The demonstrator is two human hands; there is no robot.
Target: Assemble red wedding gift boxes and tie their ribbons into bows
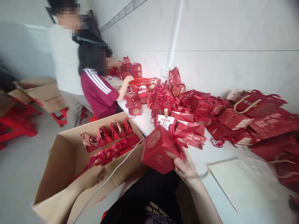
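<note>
So the person in the black top (149, 193) has their right hand (184, 164) closed around a red gift box (157, 151), fingers wrapped on its ribbon side. The box is up in front of the body, by the table edge, between the open carton (59, 155) and the heap on the table, tilted a bit, with a round emblem on one face and a shiny red ribbon (179, 137) on it. Left hand (93, 176) is over at the near side of the carton, and it's blurry — honestly can't tell whether it's wide, narrow or gripping anything, or if it's touching the cardboard.

Inside that carton there are packed red boxes (111, 152), some with ribbons, plus a row with pointed tops behind them. A white cable (102, 185) runs down across the carton's near side.

The white table (205, 189) is loaded — a big jumble of red boxes (201, 105), then red paper bags (255, 105) with rope handles to the right, and a pale flat sheet (240, 183) nearer the front. Further along, a co-worker in a maroon shirt (99, 93) has a hand by a red basket (140, 81), and someone in white (65, 59) stands behind them
</note>
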